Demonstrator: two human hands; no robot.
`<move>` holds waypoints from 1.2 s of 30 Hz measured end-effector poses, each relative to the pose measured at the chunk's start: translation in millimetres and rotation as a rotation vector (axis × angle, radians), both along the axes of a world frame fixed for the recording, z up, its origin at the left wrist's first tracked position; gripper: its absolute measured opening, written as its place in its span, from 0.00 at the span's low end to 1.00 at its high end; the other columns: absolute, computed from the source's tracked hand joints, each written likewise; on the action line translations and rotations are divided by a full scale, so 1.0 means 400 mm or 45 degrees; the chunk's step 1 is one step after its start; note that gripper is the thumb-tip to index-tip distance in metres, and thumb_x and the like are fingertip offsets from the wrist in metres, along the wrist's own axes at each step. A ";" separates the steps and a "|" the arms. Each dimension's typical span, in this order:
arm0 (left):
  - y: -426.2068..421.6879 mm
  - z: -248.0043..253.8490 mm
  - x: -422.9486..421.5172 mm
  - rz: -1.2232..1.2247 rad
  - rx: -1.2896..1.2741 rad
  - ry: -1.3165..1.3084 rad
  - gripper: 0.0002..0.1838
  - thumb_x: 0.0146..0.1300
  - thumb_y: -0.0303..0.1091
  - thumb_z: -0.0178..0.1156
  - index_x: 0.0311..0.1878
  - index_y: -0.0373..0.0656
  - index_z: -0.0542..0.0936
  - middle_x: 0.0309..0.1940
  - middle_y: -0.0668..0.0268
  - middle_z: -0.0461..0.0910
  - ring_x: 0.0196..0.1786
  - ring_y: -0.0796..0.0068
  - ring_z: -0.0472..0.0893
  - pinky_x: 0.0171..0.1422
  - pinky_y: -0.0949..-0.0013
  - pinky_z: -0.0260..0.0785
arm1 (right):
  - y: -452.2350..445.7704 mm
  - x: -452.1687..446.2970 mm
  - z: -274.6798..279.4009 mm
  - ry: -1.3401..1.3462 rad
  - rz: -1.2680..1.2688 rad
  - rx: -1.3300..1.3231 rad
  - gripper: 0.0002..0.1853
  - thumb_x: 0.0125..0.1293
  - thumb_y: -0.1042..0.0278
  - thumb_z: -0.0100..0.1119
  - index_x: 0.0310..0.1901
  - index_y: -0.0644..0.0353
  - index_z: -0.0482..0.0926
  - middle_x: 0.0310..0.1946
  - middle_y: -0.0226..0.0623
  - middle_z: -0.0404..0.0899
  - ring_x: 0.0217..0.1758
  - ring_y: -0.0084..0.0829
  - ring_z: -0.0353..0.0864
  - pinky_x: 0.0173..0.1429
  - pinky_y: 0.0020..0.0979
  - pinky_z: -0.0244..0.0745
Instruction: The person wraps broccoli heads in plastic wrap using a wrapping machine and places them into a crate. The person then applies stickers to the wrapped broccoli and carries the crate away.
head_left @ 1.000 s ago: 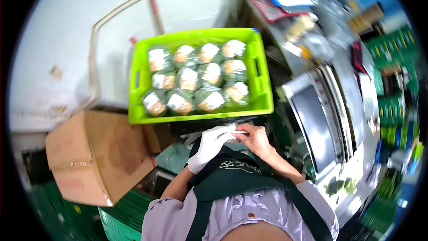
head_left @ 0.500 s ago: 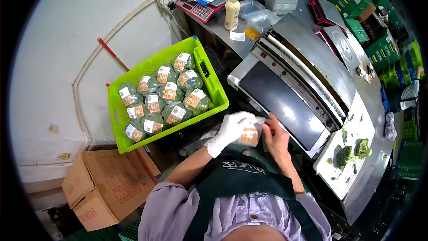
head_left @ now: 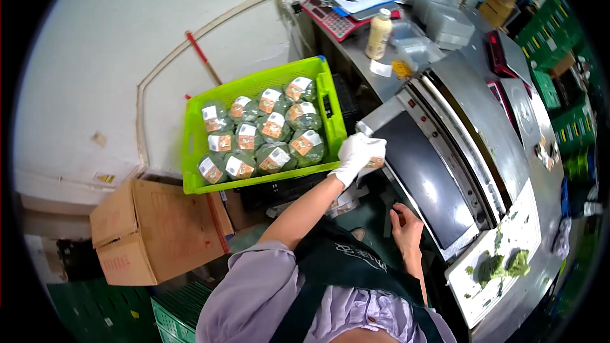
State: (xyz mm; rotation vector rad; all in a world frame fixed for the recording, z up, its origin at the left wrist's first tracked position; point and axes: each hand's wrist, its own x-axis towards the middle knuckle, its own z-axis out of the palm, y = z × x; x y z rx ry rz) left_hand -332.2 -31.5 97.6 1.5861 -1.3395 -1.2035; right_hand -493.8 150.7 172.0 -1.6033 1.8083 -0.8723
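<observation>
My left hand (head_left: 359, 157), in a white glove, is closed on a film-wrapped pack with an orange-and-white label (head_left: 375, 162); the glove hides most of it. The hand is at the right front corner of a lime-green crate (head_left: 254, 181), close to the wrapping machine (head_left: 413, 159). Inside the crate lie several film-wrapped broccoli heads (head_left: 274, 159) with white-and-orange labels. My bare right hand (head_left: 408, 232) hangs lower, beside the machine's front edge, fingers loosely bent and apart, with nothing visible in them.
Broccoli pieces (head_left: 502, 268) lie on a white cutting board (head_left: 470, 295) at the right. A bottle (head_left: 379, 35), a red scale (head_left: 330, 20) and clear trays (head_left: 448, 22) stand on the steel table behind. A cardboard box (head_left: 171, 232) is at the lower left.
My left hand has moved forward with the labelled pack, away from my body toward the crate corner. My right hand has let go of it and dropped back. The view has turned somewhat.
</observation>
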 end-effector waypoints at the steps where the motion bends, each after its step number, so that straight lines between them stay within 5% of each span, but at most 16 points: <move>1: 0.012 0.073 0.001 -0.022 0.045 -0.120 0.19 0.51 0.50 0.65 0.32 0.40 0.84 0.25 0.64 0.82 0.29 0.76 0.81 0.34 0.75 0.69 | -0.014 0.009 0.001 0.001 0.038 -0.002 0.09 0.59 0.72 0.62 0.41 0.65 0.79 0.23 0.40 0.80 0.24 0.25 0.79 0.31 0.25 0.73; 2: 0.027 0.147 0.002 -0.048 0.093 -0.238 0.16 0.54 0.42 0.67 0.35 0.36 0.83 0.27 0.68 0.83 0.29 0.85 0.79 0.35 0.79 0.69 | -0.031 0.022 0.007 0.002 0.066 -0.007 0.09 0.59 0.72 0.62 0.41 0.65 0.79 0.23 0.40 0.80 0.24 0.25 0.79 0.31 0.25 0.73; 4: 0.025 0.060 0.017 -0.043 0.208 0.607 0.20 0.51 0.46 0.68 0.36 0.34 0.83 0.26 0.62 0.83 0.31 0.73 0.81 0.39 0.74 0.70 | -0.061 0.052 0.034 -0.048 0.128 0.025 0.08 0.58 0.71 0.62 0.39 0.64 0.80 0.32 0.42 0.82 0.26 0.32 0.81 0.34 0.28 0.76; 7: 0.033 0.062 0.069 0.104 -0.081 -0.201 0.28 0.50 0.49 0.69 0.47 0.36 0.77 0.41 0.60 0.80 0.42 0.72 0.78 0.46 0.71 0.70 | -0.136 0.124 0.090 -0.080 0.190 0.033 0.09 0.58 0.71 0.63 0.40 0.65 0.80 0.26 0.42 0.81 0.24 0.27 0.79 0.32 0.25 0.74; 9: 0.057 0.109 0.167 0.149 -0.040 0.172 0.28 0.52 0.45 0.69 0.52 0.39 0.74 0.44 0.60 0.78 0.45 0.72 0.77 0.47 0.70 0.70 | -0.200 0.183 0.101 -0.058 0.220 0.044 0.10 0.58 0.71 0.63 0.41 0.64 0.80 0.23 0.41 0.80 0.23 0.28 0.79 0.32 0.25 0.74; 12: 0.044 0.073 0.463 0.219 -0.473 0.170 0.18 0.54 0.34 0.67 0.46 0.37 0.77 0.45 0.59 0.77 0.45 0.72 0.77 0.49 0.71 0.69 | -0.325 0.296 0.078 -0.056 0.270 -0.046 0.11 0.58 0.70 0.62 0.42 0.63 0.80 0.24 0.40 0.81 0.27 0.30 0.82 0.35 0.28 0.75; 13: 0.045 0.112 0.583 0.395 -0.299 0.176 0.13 0.54 0.29 0.66 0.42 0.37 0.78 0.41 0.61 0.78 0.44 0.73 0.77 0.50 0.72 0.69 | -0.376 0.335 0.048 -0.029 0.237 0.001 0.11 0.58 0.69 0.62 0.43 0.62 0.79 0.25 0.41 0.82 0.29 0.33 0.84 0.36 0.29 0.76; 15: 0.015 0.030 0.875 0.646 -0.545 -0.227 0.14 0.51 0.27 0.65 0.42 0.38 0.78 0.36 0.62 0.79 0.43 0.71 0.77 0.48 0.68 0.70 | -0.492 0.409 -0.025 -0.073 0.284 0.014 0.15 0.58 0.67 0.62 0.46 0.63 0.77 0.33 0.46 0.82 0.35 0.38 0.84 0.40 0.32 0.77; 16: 0.018 0.016 1.005 0.777 -0.497 -0.756 0.17 0.50 0.31 0.66 0.44 0.37 0.77 0.40 0.59 0.78 0.44 0.66 0.77 0.49 0.65 0.69 | -0.560 0.437 -0.081 -0.004 0.298 -0.066 0.17 0.58 0.64 0.62 0.46 0.64 0.77 0.37 0.49 0.81 0.39 0.45 0.83 0.44 0.36 0.76; 18: 0.024 0.016 1.189 1.065 -0.228 -0.736 0.17 0.53 0.33 0.65 0.44 0.36 0.77 0.42 0.56 0.76 0.51 0.60 0.74 0.57 0.62 0.66 | -0.674 0.492 -0.157 0.261 0.241 -0.161 0.23 0.57 0.60 0.62 0.50 0.67 0.74 0.43 0.55 0.78 0.47 0.53 0.77 0.49 0.43 0.73; 19: 0.035 -0.033 1.296 1.023 -0.122 -1.171 0.19 0.54 0.32 0.64 0.47 0.34 0.75 0.39 0.56 0.77 0.46 0.61 0.76 0.53 0.63 0.68 | -0.725 0.509 -0.206 0.332 0.145 -0.074 0.26 0.57 0.58 0.62 0.51 0.69 0.71 0.44 0.56 0.77 0.49 0.54 0.75 0.49 0.46 0.72; 22: 0.060 -0.182 1.497 0.857 -0.001 -0.001 0.20 0.57 0.38 0.63 0.48 0.36 0.74 0.28 0.67 0.75 0.29 0.73 0.76 0.36 0.71 0.70 | -0.810 0.559 -0.247 0.456 -0.156 0.290 0.30 0.56 0.49 0.61 0.52 0.66 0.73 0.42 0.55 0.79 0.48 0.51 0.78 0.50 0.43 0.73; 28: 0.030 -0.039 1.492 0.873 0.547 0.225 0.16 0.59 0.43 0.62 0.43 0.42 0.76 0.23 0.72 0.71 0.19 0.86 0.66 0.21 0.78 0.59 | -0.853 0.492 -0.335 0.135 -0.282 0.571 0.26 0.51 0.47 0.64 0.37 0.67 0.81 0.34 0.50 0.82 0.41 0.44 0.82 0.45 0.39 0.76; 30: 0.028 -0.061 1.506 0.769 0.464 0.185 0.14 0.60 0.43 0.60 0.43 0.44 0.75 0.21 0.74 0.69 0.17 0.84 0.65 0.19 0.77 0.59 | -0.847 0.489 -0.384 0.352 -0.426 0.510 0.23 0.49 0.51 0.66 0.35 0.66 0.82 0.33 0.51 0.82 0.40 0.44 0.83 0.45 0.38 0.76; 31: 0.017 -0.059 1.505 0.795 0.450 0.180 0.13 0.61 0.43 0.59 0.43 0.45 0.75 0.20 0.74 0.68 0.17 0.84 0.66 0.20 0.77 0.59 | -0.833 0.510 -0.310 0.319 -0.399 0.719 0.29 0.49 0.47 0.67 0.43 0.65 0.79 0.45 0.51 0.79 0.49 0.46 0.79 0.52 0.40 0.75; 36: -0.001 -0.034 1.517 0.772 0.274 0.223 0.10 0.65 0.43 0.56 0.33 0.47 0.73 0.18 0.75 0.67 0.17 0.83 0.65 0.19 0.77 0.55 | -0.717 0.512 -0.204 0.121 -0.356 0.574 0.28 0.51 0.48 0.65 0.38 0.72 0.79 0.37 0.58 0.80 0.45 0.48 0.81 0.49 0.42 0.76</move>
